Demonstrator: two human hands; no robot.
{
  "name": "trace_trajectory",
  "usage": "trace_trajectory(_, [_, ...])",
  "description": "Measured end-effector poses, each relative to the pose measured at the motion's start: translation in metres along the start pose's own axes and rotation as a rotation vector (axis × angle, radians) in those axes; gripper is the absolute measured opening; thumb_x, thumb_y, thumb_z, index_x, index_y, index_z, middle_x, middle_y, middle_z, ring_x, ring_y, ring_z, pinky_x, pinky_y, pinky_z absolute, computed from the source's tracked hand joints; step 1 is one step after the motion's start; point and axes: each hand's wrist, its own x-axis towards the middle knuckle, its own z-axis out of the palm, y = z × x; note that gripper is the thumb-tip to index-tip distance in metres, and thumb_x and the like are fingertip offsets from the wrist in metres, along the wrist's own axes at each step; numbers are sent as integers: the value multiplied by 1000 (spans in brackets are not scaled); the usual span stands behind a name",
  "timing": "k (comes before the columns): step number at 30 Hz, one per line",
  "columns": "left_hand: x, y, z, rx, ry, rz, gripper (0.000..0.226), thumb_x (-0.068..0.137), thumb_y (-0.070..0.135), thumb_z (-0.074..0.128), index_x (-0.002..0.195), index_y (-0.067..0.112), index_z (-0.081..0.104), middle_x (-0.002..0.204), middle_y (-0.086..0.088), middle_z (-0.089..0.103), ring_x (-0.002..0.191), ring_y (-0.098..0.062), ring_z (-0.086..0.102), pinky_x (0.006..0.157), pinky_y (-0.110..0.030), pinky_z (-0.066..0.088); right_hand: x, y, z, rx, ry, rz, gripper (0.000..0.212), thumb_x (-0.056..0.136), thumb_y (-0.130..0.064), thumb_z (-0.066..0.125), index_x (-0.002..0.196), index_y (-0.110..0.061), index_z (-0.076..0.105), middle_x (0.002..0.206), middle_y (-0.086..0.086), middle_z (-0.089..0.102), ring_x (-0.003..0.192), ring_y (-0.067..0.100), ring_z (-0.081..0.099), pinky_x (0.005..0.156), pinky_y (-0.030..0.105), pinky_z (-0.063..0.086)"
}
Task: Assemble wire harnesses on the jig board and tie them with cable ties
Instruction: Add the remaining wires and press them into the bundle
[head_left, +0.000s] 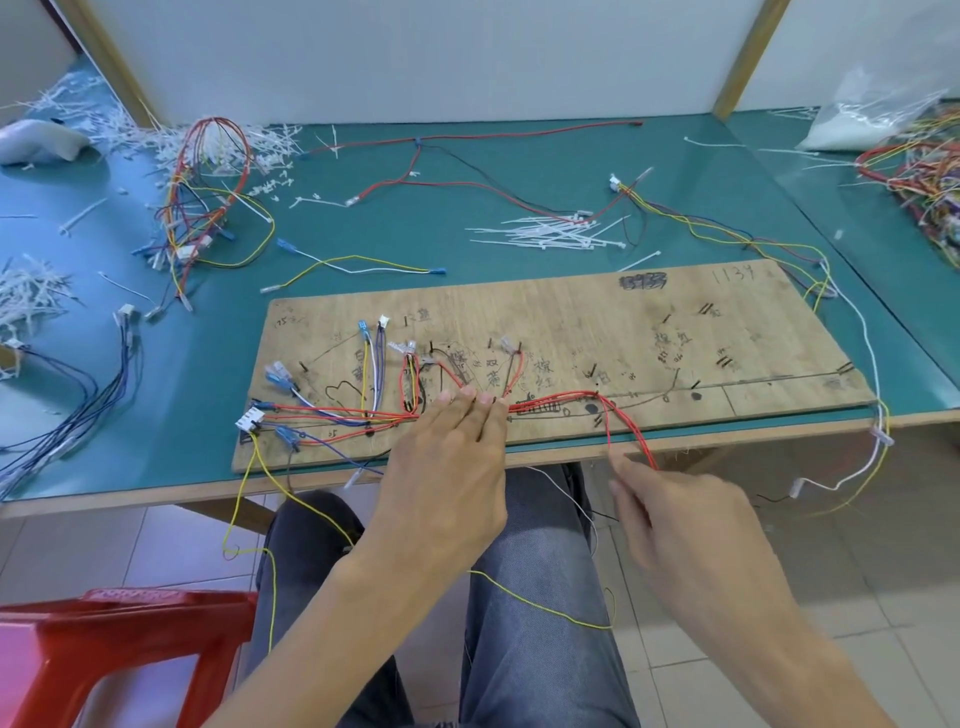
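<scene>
Pins the red wires to the jig board with the left hand, fingers straight and close together, tips just inside the board's near edge around mid-length. Pinches the same strands with the right hand, off the board, below its near edge and to the right of the left hand; grip partly hidden behind the fingers, so judged rather than plainly seen. Runs the bundle's long axis along the board's near edge, left to right, from the white connector at the board's left end past the pressing fingertips, then bends it and drops it over that edge toward the lap. Leaves the cable ties lying well beyond the board's far edge, about mid-length. Probably calls next for laying the loose tail rightward along the board, parallel to the near edge: a job for the nearer right hand, with the left kept as anchor. For fetching a tie, a reach straight across the board.
</scene>
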Motion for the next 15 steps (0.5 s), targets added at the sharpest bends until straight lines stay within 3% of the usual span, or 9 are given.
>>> trace_trajectory(3, [-2, 1, 0, 45, -1, -6, 59, 88, 17, 62, 145, 3, 59, 144, -14, 63, 142, -28, 54, 124, -41, 33, -13, -6, 0, 29, -23, 31, 20, 91, -17, 76, 111, -15, 81, 60, 6, 69, 53, 42, 63, 47, 43, 52])
trace_trajectory(4, [-1, 2, -1, 71, -10, 2, 61, 89, 17, 59, 148, 3, 55, 147, -14, 61, 144, -28, 51, 125, -41, 30, -16, -8, -1, 18, -51, 67, 16, 95, -24, 72, 107, -20, 81, 64, 4, 70, 61, 41, 66, 52, 43, 54])
trace_trajectory(6, [3, 6, 0, 117, -24, 19, 65, 93, 18, 51, 156, 2, 42, 157, -16, 49, 152, -30, 40, 128, -41, 19, -19, -6, -4, -113, -212, 178, 33, 103, -51, 49, 105, -31, 75, 78, -2, 71, 81, 32, 70, 65, 37, 54])
trace_trajectory(9, [11, 14, 3, 130, -70, 6, 68, 98, 17, 46, 160, -3, 26, 165, -23, 35, 157, -36, 27, 130, -43, 8, -19, -6, -24, -286, -309, 273, 54, 96, -78, 28, 104, -43, 68, 83, -11, 65, 91, 23, 70, 66, 34, 47])
trace_trajectory(12, [14, 17, 3, 138, -57, -11, 68, 97, 17, 49, 158, -4, 30, 163, -23, 38, 155, -35, 31, 130, -43, 11, -4, -12, -40, -113, -72, 182, 42, 93, -70, 41, 102, -42, 70, 83, -18, 70, 92, 23, 70, 64, 35, 50])
trace_trajectory(14, [14, 17, 4, 130, -48, -25, 67, 97, 16, 49, 158, -3, 32, 163, -22, 39, 155, -33, 32, 129, -41, 12, 15, -20, -35, 59, 113, 72, 29, 97, -51, 56, 111, -33, 75, 107, -11, 72, 110, 25, 62, 71, 40, 54])
trace_trajectory(15, [13, 16, 4, 125, -39, -31, 67, 97, 17, 50, 158, -2, 32, 163, -21, 39, 155, -32, 32, 129, -40, 13, 25, -25, -29, 77, 126, 42, 34, 99, -44, 59, 122, -24, 73, 121, -5, 68, 118, 27, 55, 77, 42, 54])
